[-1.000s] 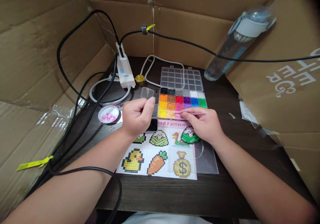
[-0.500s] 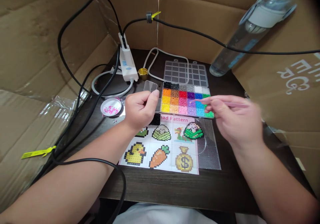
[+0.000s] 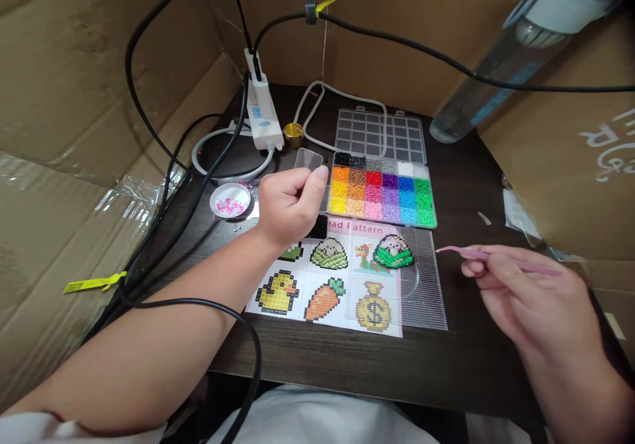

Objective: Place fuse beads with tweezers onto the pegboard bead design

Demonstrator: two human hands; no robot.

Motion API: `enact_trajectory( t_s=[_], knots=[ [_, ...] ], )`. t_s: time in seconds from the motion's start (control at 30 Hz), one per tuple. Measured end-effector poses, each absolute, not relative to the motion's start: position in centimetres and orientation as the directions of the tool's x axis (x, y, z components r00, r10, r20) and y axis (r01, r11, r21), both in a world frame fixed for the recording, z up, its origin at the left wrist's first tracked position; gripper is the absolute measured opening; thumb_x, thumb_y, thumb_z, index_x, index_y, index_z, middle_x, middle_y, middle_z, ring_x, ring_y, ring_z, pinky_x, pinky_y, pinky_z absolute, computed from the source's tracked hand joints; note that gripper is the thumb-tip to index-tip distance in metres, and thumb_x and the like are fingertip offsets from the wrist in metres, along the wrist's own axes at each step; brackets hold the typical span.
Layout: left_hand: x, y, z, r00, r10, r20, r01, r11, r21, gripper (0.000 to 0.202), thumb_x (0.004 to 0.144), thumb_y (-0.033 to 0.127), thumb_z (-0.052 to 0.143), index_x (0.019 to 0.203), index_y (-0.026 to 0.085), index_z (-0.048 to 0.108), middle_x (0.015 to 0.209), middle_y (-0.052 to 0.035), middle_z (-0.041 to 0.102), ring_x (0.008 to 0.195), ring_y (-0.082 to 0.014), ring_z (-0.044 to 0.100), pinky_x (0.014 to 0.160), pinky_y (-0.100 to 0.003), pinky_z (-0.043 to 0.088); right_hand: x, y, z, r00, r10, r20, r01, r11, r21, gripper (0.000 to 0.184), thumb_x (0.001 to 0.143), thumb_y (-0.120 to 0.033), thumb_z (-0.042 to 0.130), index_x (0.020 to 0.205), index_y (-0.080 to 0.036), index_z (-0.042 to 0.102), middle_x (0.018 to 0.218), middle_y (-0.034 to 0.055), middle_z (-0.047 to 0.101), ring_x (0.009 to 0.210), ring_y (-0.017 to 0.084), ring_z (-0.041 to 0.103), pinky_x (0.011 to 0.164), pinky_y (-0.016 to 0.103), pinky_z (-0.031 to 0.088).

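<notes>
My left hand (image 3: 294, 204) is a closed fist above the left part of the bead pattern sheet (image 3: 339, 326); its curled fingers hide whatever may be inside. Partly behind it is a small box of black beads (image 3: 318, 227). Between the fingers of my right hand (image 3: 530, 295) are pink tweezers (image 3: 477, 254), their curved tip pointing left with a tiny pale bit at its end. That tip is just right of a clear pegboard (image 3: 430, 298). A green, white and black bead figure (image 3: 393, 253) lies over the sheet and pegboard. Beyond stands the multicoloured bead box (image 3: 390, 197).
A white dish (image 3: 214, 200) of pink beads lies at the left. Behind are a power strip (image 3: 264, 114), a gold cup (image 3: 294, 134) and the box's open lid (image 3: 411, 133). A bottle (image 3: 491, 73) leans at the right. Black cables (image 3: 218, 318) cross above my left forearm.
My right hand has drawn the tweezers from over the bead box down and right, past the pegboard's edge. My left fist keeps its place over the sheet; the view has shifted slightly.
</notes>
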State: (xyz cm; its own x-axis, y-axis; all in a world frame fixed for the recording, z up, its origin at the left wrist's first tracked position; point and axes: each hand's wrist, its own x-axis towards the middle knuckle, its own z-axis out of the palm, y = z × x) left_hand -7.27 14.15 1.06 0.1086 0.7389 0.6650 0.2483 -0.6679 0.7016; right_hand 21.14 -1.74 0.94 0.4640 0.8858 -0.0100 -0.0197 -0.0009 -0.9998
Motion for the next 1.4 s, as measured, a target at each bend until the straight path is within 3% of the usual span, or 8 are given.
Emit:
enact_trajectory(
  t_s=[0.27, 1.0, 1.4],
  knots=[
    [-7.2, 14.3, 1.1, 0.109, 0.706, 0.700, 0.233, -0.703, 0.672, 0.058, 0.096, 0.032, 0.059, 0.051, 0.016, 0.026, 0.045, 0.0046, 0.022, 0.044, -0.0053, 0.020, 0.042, -0.028, 0.018, 21.3, -1.9, -1.5, 0.477, 0.873, -0.102, -0.139, -0.040, -0.990, 0.022, 0.070, -0.033, 0.091, 0.082, -0.018, 0.082, 0.083, 0.0093, 0.080, 0.065, 0.013, 0.070, 0.061, 0.019, 0.061],
    [-7.1, 14.3, 1.1, 0.113, 0.721, 0.684, 0.230, -0.688, 0.688, 0.064, 0.097, 0.044, 0.058, 0.052, 0.016, 0.024, 0.047, 0.0041, 0.019, 0.045, -0.0063, 0.018, 0.041, -0.030, 0.016, 21.0, -1.5, -1.2, 0.476, 0.876, -0.081, -0.099, -0.038, -0.994, 0.020, 0.073, -0.034, 0.090, 0.082, -0.017, 0.082, 0.085, 0.0096, 0.080, 0.066, 0.012, 0.068, 0.060, 0.019, 0.058],
    [-7.1, 14.4, 0.9, 0.104, 0.711, 0.696, 0.235, -0.697, 0.677, 0.061, 0.097, 0.040, 0.059, 0.053, 0.016, 0.024, 0.049, 0.0042, 0.019, 0.046, -0.0062, 0.017, 0.041, -0.029, 0.017, 21.1, -1.6, -1.3, 0.461, 0.884, -0.080, -0.113, -0.031, -0.993, 0.018, 0.076, -0.032, 0.088, 0.083, -0.017, 0.082, 0.087, 0.0094, 0.080, 0.069, 0.012, 0.068, 0.061, 0.020, 0.056]
  ],
)
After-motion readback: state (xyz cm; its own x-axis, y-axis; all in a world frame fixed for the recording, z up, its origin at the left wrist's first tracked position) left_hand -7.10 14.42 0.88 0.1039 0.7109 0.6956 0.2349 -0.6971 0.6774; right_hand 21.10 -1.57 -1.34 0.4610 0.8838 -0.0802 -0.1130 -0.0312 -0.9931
